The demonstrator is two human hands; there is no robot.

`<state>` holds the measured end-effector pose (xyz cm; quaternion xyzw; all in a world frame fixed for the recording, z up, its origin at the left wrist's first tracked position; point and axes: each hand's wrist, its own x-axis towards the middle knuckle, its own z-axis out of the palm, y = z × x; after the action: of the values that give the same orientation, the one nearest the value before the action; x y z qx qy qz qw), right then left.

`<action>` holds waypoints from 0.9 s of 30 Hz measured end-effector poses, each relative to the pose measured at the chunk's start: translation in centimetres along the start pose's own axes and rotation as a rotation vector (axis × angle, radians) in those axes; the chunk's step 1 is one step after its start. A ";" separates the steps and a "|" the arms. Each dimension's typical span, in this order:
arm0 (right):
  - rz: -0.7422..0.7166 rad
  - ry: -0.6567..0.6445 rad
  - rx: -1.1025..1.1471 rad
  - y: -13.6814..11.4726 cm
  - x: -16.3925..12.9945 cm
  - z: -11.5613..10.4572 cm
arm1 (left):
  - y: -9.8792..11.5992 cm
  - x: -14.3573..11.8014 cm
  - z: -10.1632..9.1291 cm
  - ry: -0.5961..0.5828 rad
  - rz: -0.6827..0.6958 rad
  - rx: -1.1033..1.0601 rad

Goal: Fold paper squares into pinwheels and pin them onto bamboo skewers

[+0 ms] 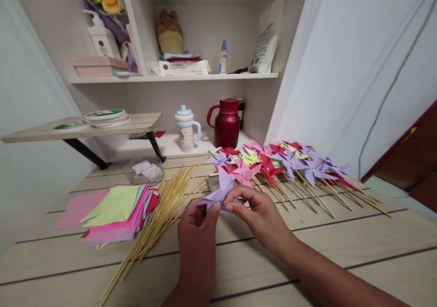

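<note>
Assembly is mid-step: your left hand (197, 219) and right hand (254, 211) both pinch the folded purple paper pinwheel (218, 193) above the pale wooden table (341, 243), so next you likely need a thin bamboo stick (160, 211) from the pile.

White walls (358, 47) and shelf (174, 77) behind wooden table (341, 243).

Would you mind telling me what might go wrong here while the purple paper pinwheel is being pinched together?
The folded purple pinwheel, pinched between left hand and right hand, may spring open if either grip loosens. The loose bamboo sticks beside the left wrist could be knocked and roll off the table.
</note>
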<state>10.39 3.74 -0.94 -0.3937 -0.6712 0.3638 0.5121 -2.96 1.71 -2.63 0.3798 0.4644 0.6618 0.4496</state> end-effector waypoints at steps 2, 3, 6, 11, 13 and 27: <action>-0.001 0.006 0.001 0.0 0.0 0.0 | -0.3 0.1 -0.1 -0.026 0.021 -0.003; -0.003 0.007 0.001 0.1 -0.1 0.0 | -0.4 0.2 -0.1 -0.032 0.029 -0.004; -0.005 0.014 0.006 0.2 -0.1 0.1 | -0.5 0.2 -0.1 -0.025 0.034 -0.013; -0.016 0.047 0.009 0.3 -0.3 0.4 | -0.2 -0.1 0.0 -0.021 0.030 0.008; -0.025 0.060 0.004 0.3 -0.4 0.5 | -0.2 -0.1 0.0 -0.019 0.042 0.006; -0.067 0.184 0.123 0.2 -0.8 1.2 | -0.4 0.1 -0.2 -0.016 0.269 0.014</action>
<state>9.37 2.94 -1.67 -0.3707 -0.6107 0.3491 0.6064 -3.09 1.80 -3.06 0.4470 0.4101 0.7100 0.3577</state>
